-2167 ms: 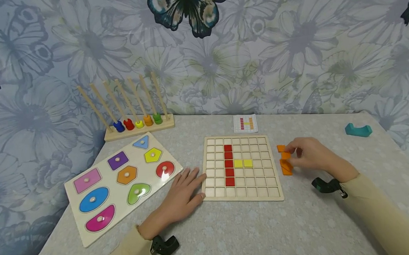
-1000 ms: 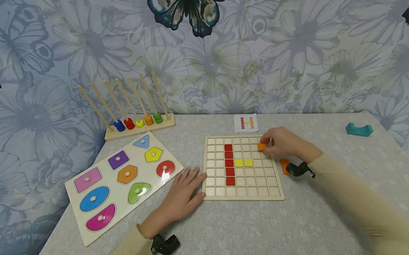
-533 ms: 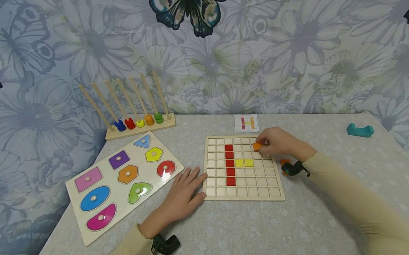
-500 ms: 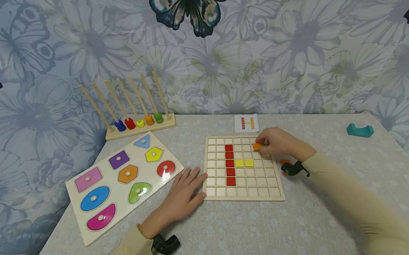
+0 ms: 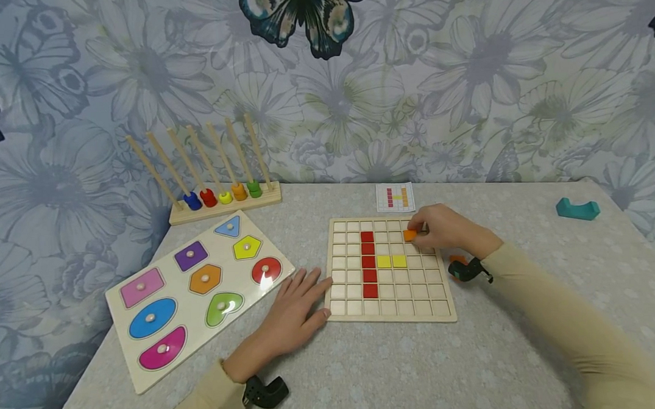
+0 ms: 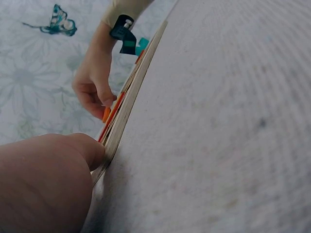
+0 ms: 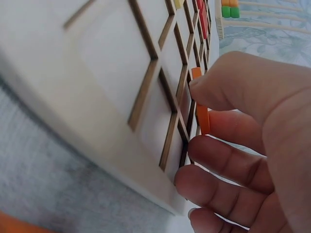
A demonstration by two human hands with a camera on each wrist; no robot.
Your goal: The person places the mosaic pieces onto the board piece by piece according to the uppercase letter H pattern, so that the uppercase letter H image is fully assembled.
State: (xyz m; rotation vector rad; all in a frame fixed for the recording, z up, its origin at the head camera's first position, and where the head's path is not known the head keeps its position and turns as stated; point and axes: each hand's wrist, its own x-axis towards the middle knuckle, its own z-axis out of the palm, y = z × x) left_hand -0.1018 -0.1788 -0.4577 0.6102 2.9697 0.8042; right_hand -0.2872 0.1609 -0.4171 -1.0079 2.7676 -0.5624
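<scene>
Between thumb and fingers my right hand (image 5: 446, 227) pinches an orange square tile (image 5: 410, 235) over the upper right cells of the wooden grid board (image 5: 390, 319). In the right wrist view the tile (image 7: 203, 119) stands tilted on edge at the cell ribs; whether it touches the cell floor I cannot tell. A column of red tiles (image 5: 368, 262) and two yellow tiles (image 5: 391, 261) lie in the grid. My left hand (image 5: 294, 313) rests flat, fingers spread, its fingertips at the board's left edge. Loose orange tiles (image 5: 458, 260) lie right of the board, partly hidden by the right wrist's camera.
Behind the board lies a small pattern card (image 5: 395, 189). A knobbed shape puzzle (image 5: 167, 254) sits at the left, with a peg stand (image 5: 196, 217) carrying coloured beads behind it. A teal curved piece (image 5: 578, 209) is at the far right, and a patterned wall backs the table.
My right hand has taken an orange tile from the pile and carried it left over the grid's second row, shifting slightly further left lately. My left hand has stayed in place.
</scene>
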